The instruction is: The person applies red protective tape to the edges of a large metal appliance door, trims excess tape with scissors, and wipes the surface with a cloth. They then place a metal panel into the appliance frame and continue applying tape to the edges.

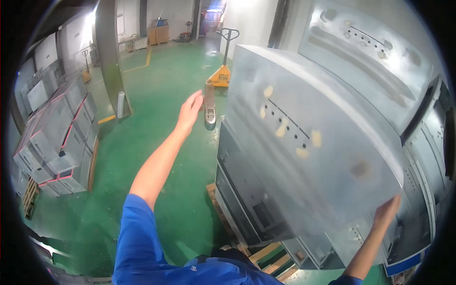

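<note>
Your right hand [388, 210] touches the grey box [327, 156] above metal cabinets [236, 204], grip unclear; your left hand [191, 113], empty, fingers extended, is left of it. Beyond the box, a yellow pallet truck [217, 80] bears unreadable markings [223, 77].

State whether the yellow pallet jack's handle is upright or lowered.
Upright: the dark handle rises steeply from the yellow base, its loop at the top.

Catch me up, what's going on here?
Someone in a blue shirt is handling a big grey metal box. Their right hand is at its near right corner; its grip is unclear. The left hand is open in the air, off the box. Other metal units sit below it, and a yellow pallet jack stands beyond.
</note>
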`<state>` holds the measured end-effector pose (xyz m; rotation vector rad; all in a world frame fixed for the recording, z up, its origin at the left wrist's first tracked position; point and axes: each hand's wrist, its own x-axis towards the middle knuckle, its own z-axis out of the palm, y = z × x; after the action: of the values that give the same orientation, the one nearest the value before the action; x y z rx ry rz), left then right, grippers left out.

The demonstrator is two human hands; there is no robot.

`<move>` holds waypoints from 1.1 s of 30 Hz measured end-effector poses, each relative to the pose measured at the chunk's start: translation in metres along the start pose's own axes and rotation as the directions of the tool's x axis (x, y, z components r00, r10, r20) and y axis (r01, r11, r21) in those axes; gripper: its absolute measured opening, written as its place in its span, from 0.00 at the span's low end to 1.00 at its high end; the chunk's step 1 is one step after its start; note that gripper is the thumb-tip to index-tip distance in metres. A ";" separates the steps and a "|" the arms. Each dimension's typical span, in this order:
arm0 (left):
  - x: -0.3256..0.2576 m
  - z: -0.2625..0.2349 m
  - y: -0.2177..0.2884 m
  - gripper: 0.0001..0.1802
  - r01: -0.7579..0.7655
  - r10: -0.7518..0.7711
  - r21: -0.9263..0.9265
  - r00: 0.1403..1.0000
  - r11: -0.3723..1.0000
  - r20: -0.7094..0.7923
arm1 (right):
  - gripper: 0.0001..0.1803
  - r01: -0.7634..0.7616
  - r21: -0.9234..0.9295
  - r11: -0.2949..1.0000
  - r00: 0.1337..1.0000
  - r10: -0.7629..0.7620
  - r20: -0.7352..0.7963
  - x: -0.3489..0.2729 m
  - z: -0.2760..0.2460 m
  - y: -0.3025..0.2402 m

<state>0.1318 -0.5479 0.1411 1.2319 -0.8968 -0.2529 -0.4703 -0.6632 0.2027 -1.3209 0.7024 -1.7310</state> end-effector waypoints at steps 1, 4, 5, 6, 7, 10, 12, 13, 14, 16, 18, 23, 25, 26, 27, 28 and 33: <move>0.026 0.004 0.004 0.25 -0.012 0.013 -0.030 1.000 0.999 0.010 | 0.26 -0.018 -0.008 1.000 0.999 0.018 0.047 0.013 -0.005 0.000; 0.088 0.023 0.005 0.25 -0.016 0.027 -0.151 0.997 0.988 0.077 | 0.26 -0.020 -0.133 0.991 1.000 0.019 -0.004 0.035 0.009 0.002; 0.108 0.031 0.007 0.26 0.045 -0.017 -0.231 0.992 0.972 0.124 | 0.26 -0.010 -0.166 0.986 1.000 0.007 -0.016 0.039 0.017 0.002; 0.124 0.040 0.006 0.26 0.120 -0.068 -0.310 0.982 0.943 0.175 | 0.26 -0.004 -0.202 0.979 1.000 0.000 -0.021 0.043 0.023 0.001; 0.142 0.050 0.002 0.27 0.199 -0.113 -0.383 0.965 0.902 0.236 | 0.26 0.008 -0.237 0.972 1.000 -0.014 -0.023 0.045 0.030 -0.002; 0.217 0.054 -0.041 0.29 0.257 -0.139 -0.278 0.913 0.926 0.382 | 0.26 0.048 -0.324 0.945 0.998 -0.057 -0.020 0.048 0.053 -0.013; 0.214 0.066 -0.032 0.31 0.320 -0.014 -0.409 0.802 0.855 0.598 | 0.26 0.058 -0.417 0.907 0.996 -0.081 -0.036 0.048 0.063 -0.013; 0.229 0.066 -0.039 0.29 0.509 0.045 -0.549 0.705 0.663 0.708 | 0.26 0.060 -0.453 0.889 0.996 -0.086 -0.037 0.048 0.071 -0.016; 0.248 0.063 -0.053 0.26 0.624 0.267 -0.569 0.514 0.535 0.815 | 0.26 0.045 -0.500 0.865 0.996 -0.079 -0.048 0.051 0.081 -0.017; 0.274 0.058 -0.060 0.26 0.536 0.133 -0.540 0.619 0.649 0.774 | 0.26 -0.106 -0.657 0.746 0.988 0.004 -0.156 0.062 0.109 -0.015; 0.302 0.092 -0.076 0.25 0.495 0.051 -0.494 0.668 0.715 0.743 | 0.25 0.047 -0.747 0.663 0.991 -0.123 -0.047 0.040 0.114 -0.040; 0.347 0.151 -0.096 0.25 0.452 -0.015 -0.389 0.667 0.803 0.745 | 0.25 0.022 -0.649 0.761 0.990 -0.105 -0.089 0.034 0.126 -0.040; 0.354 0.171 -0.097 0.24 0.447 -0.021 -0.364 0.654 0.817 0.756 | 0.21 0.170 -0.875 0.454 0.973 -0.215 0.078 0.028 0.120 -0.043; 0.357 0.176 -0.098 0.24 0.446 -0.026 -0.349 0.645 0.824 0.763 | 0.20 0.208 -0.921 0.328 0.966 -0.218 0.141 0.034 0.119 -0.044; 0.357 0.179 -0.098 0.24 0.441 -0.022 -0.347 0.644 0.828 0.765 | 0.19 0.206 -0.943 0.262 0.967 -0.200 0.156 0.036 0.116 -0.045; 0.357 0.182 -0.098 0.24 0.441 -0.024 -0.341 0.640 0.830 0.768 | 0.19 0.190 -0.959 0.211 0.973 -0.174 0.154 0.036 0.111 -0.050; 0.357 0.192 -0.095 0.23 0.432 -0.007 -0.313 0.596 0.846 0.803 | 0.15 0.118 -0.992 0.045 0.991 -0.074 0.115 0.030 0.093 -0.079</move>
<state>0.2536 -0.9360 0.2282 0.7157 -1.3116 -1.2462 -0.4064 -0.6449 0.3089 -2.3373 2.1349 -1.0934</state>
